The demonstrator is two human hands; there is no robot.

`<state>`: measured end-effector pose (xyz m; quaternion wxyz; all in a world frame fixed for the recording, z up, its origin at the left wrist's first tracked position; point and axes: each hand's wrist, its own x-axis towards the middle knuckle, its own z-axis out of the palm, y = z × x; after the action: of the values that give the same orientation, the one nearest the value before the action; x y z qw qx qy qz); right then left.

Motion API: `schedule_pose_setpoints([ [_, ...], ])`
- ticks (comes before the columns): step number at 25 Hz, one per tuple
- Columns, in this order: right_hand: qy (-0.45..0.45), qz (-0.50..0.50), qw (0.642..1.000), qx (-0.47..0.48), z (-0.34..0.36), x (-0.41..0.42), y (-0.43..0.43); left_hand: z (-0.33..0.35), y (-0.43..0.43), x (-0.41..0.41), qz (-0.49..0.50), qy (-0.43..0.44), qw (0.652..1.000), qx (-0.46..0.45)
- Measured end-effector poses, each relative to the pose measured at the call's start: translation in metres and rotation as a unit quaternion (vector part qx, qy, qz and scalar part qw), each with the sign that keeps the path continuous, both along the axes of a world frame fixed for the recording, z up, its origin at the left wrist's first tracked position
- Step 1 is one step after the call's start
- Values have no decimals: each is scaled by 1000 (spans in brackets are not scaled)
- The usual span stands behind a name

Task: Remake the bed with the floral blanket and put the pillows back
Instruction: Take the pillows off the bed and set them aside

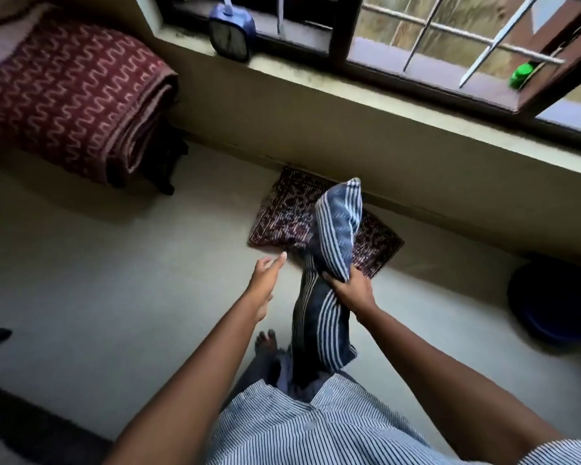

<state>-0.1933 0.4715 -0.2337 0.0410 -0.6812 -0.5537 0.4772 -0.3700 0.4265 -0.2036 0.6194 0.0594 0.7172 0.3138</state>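
Observation:
A blue pillow with white stripes hangs upright above the floor, gripped around its middle by my right hand. Behind it a dark red patterned pillow lies flat on the floor against the wall under the window. My left hand is open, fingers spread, just left of the striped pillow and close to the near edge of the patterned pillow, touching neither. A folded maroon blanket with a zigzag pattern rests on a stand at the upper left.
A blue clock stands on the window sill, with a green object farther right by the window grille. A dark round basin sits on the floor at right. My bare foot is below the pillow.

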Motion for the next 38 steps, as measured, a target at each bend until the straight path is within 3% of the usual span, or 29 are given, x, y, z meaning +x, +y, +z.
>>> schedule_pose_setpoints([
  [6, 113, -180, 977, -9, 4, -5, -10, -18, -65, -1, 50, -129, 982, -130],
  [10, 180, -236, 954, -38, 10, -13, -21, -37, -69, 6, 177, -288, 939, -72],
  [14, 242, -232, 939, -81, 16, -28, 0, -110, -60, 1, 315, -199, 926, -65],
  [17, 279, -195, 935, -104, 16, -39, 42, -78, -27, -3, 392, -112, 913, -12],
  [19, 309, -176, 926, -123, 17, -37, 76, -46, 7, 3, 397, -41, 917, 13],
  [26, 391, -147, 895, -158, -6, 38, 188, -33, 122, 66, 356, 56, 917, 169],
  [29, 359, -141, 906, -173, -60, 86, 210, -86, 135, 108, 332, 73, 923, 183],
  [35, 170, -179, 951, -185, -315, 174, 207, -341, 140, 192, 274, 40, 960, 38],
  [38, 107, -214, 946, -218, -389, 213, 195, -399, 129, 247, 274, 50, 960, -2],
])
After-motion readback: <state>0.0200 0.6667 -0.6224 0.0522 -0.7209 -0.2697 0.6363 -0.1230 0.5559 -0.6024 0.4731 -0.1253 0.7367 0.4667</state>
